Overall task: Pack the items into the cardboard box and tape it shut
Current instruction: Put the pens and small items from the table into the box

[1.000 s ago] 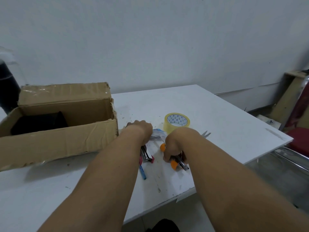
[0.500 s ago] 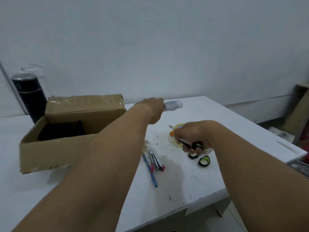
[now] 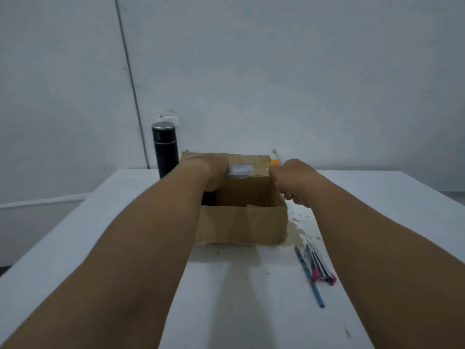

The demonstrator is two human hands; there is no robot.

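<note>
Left grip (image 3: 216,172): curled round a small pale packet (image 3: 239,170), blurred, above the open cardboard box (image 3: 241,222).
Right grip (image 3: 293,182): clenched on an orange-handled tool (image 3: 274,161), long axis pointing up and away.
Key relation: box opening lies straight below the left grip and leftward of the right grip, so left is likely nearer to dropping.
Unpacked: pencil (image 3: 308,274) and stapler (image 3: 323,268) on the bench (image 3: 251,298), nearward of the right grip.

A white bench (image 3: 100,248) stands against a pale grey wall (image 3: 276,71). A black cylindrical flask (image 3: 164,149) with a silver cap stands upright at the bench's far edge. A brownish stain (image 3: 295,235) marks the benchtop.
</note>
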